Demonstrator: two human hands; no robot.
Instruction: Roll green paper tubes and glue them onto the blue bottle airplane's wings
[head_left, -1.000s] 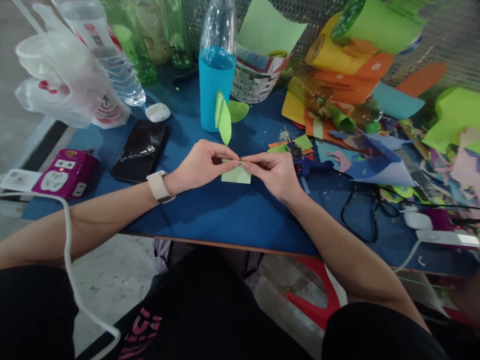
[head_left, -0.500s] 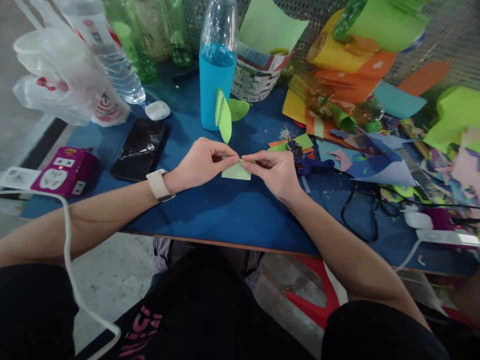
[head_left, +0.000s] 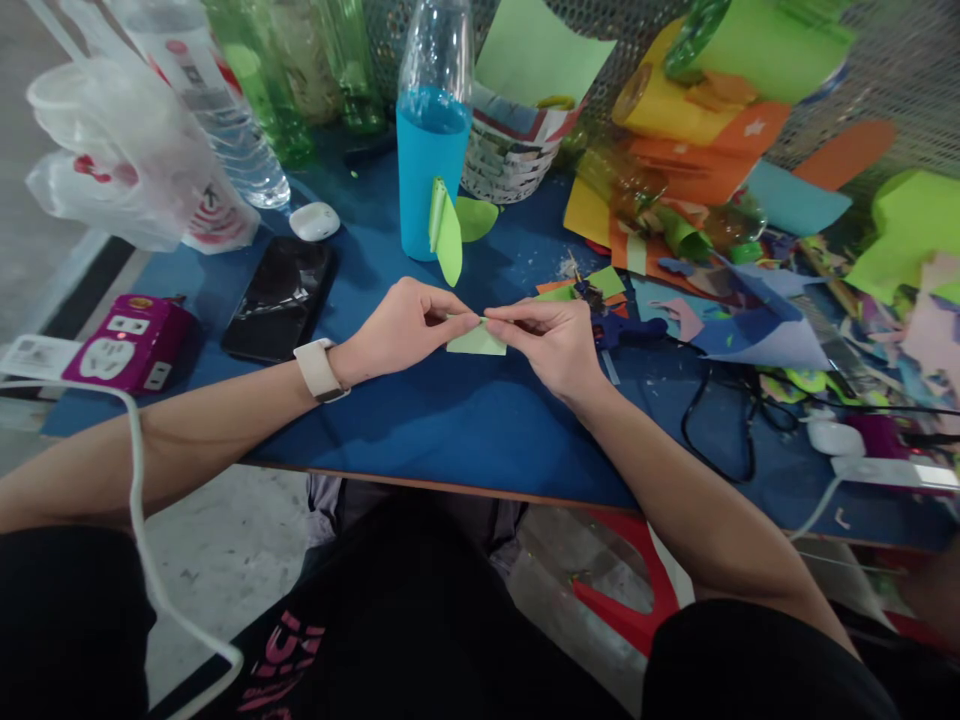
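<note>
A small piece of pale green paper [head_left: 478,343] is pinched along its far edge, just above the blue table [head_left: 420,430]. My left hand [head_left: 405,325] grips it between thumb and fingers, with a pale watch on that wrist. From the other side my right hand [head_left: 555,345] pinches the same edge, its fingertips almost meeting the left ones. The fingers hide the top edge of the paper. Directly beyond stands a clear bottle wrapped in blue [head_left: 431,170], with green leaf-shaped paper [head_left: 448,235] sticking out from its front.
To the left lie a black phone [head_left: 281,300], a white earbud case [head_left: 315,221] and a purple power adapter [head_left: 135,345]. A blue glue gun [head_left: 626,330] lies right of my hand, near paper scraps [head_left: 765,320]. Behind is a woven basket [head_left: 510,155].
Both hands stay pinched on the paper. The paper's lower edge has shifted slightly right and up, and the right hand has moved a touch to the right.
</note>
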